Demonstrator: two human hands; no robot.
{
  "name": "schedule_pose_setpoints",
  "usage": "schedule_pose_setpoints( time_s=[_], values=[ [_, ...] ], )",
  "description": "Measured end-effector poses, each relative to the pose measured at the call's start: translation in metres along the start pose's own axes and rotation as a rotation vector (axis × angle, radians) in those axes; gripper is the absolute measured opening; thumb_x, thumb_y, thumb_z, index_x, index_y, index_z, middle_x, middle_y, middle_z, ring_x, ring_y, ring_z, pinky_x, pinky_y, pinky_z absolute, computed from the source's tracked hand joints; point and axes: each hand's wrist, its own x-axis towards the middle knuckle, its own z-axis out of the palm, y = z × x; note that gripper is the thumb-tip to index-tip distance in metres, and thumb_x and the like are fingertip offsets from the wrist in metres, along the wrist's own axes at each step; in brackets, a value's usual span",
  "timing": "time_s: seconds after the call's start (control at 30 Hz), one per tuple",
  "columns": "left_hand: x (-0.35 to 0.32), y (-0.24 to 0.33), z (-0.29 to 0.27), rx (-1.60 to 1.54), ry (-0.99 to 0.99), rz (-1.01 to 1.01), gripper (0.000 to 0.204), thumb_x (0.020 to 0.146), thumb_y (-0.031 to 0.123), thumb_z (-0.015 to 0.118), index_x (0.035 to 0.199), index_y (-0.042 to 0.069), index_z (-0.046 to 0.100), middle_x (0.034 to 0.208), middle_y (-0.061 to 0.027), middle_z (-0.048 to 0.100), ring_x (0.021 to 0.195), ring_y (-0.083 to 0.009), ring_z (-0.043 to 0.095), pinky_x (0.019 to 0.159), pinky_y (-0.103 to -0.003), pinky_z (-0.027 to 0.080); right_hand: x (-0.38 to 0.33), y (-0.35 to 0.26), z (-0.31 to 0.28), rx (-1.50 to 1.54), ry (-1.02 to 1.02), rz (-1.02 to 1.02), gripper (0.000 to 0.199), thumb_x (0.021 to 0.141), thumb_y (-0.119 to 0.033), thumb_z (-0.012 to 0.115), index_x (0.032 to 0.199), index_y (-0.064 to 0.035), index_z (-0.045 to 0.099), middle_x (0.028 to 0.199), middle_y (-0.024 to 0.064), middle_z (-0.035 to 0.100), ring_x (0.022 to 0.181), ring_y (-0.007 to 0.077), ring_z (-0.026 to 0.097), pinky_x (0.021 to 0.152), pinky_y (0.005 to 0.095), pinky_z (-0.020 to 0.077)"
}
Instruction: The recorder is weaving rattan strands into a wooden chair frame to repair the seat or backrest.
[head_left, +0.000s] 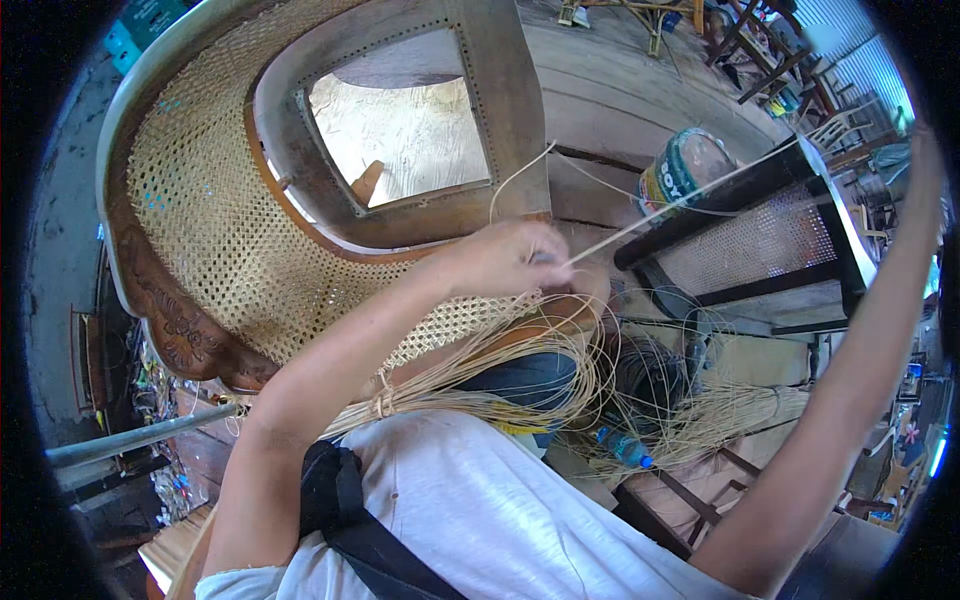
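My left hand (525,258) is closed on a thin pale cane strand (640,222), just in front of the chair's woven seat edge. The strand runs taut up to the right from the fingers, and another length loops up beside the wooden frame. My right arm reaches far out to the right; the right hand (922,150) is raised at the picture's rim, too blurred to show its fingers. A large carved wooden chair (190,350) with woven cane panels (200,210) and an open square frame lies before me. A bundle of loose cane strands (500,385) rests across my lap.
A dark chair frame with a cane panel (750,240) stands at the right, next to a green-labelled paint bucket (690,165). A water bottle (625,447) lies among more cane strands (740,415). A metal pipe (150,435) is at the left.
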Motion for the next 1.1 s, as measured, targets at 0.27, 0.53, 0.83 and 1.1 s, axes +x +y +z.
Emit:
schedule_pose_setpoints(
  time_s=[0.27,0.53,0.83,1.1],
  values=[
    [0.045,0.096,-0.082,-0.648,0.178,0.077,0.027,0.094,0.023,0.06,0.107,0.001,0.068,0.082,-0.0016,0.065,0.073,-0.0068,0.057,0.063,-0.022,0.048,-0.11,-0.094,0.108,-0.246,-0.764,0.166,0.064,0.095,-0.057,0.041,0.119,0.0002,0.058,0.099,0.0082,0.067,0.064,0.0057,0.06,0.051,0.0174,0.0485],
    [0.061,0.086,-0.072,-0.712,0.084,0.166,0.028,0.093,0.021,0.061,0.108,-0.002,0.066,0.083,-0.0036,0.065,0.07,-0.0067,0.058,0.064,-0.022,0.049,-0.18,-0.079,0.189,0.206,-0.391,0.276,0.024,0.097,-0.023,0.053,0.1,-0.0009,0.063,0.081,0.0039,0.062,0.057,0.0093,0.058,0.049,0.0212,0.0463],
    [0.049,0.046,-0.062,-1.161,0.092,0.068,0.035,0.092,0.022,0.063,0.121,0.003,0.059,0.09,-0.0043,0.068,0.061,-0.0075,0.06,0.05,-0.02,0.043,-0.112,-0.017,0.14,0.574,-0.194,0.217,0.023,0.096,-0.019,0.056,0.112,-0.0021,0.057,0.087,0.005,0.063,0.068,0.0114,0.062,0.059,0.0261,0.0546],
    [0.022,0.033,-0.06,-0.222,0.072,0.05,0.015,0.092,0.014,0.058,0.101,0.002,0.061,0.08,-0.0089,0.068,0.072,-0.0158,0.063,0.071,-0.032,0.05,-0.139,0.016,0.124,0.503,-0.161,0.326,0.023,0.094,-0.017,0.059,0.111,-0.0016,0.058,0.088,0.0067,0.064,0.068,0.0111,0.063,0.06,0.0259,0.0557]
  ],
)
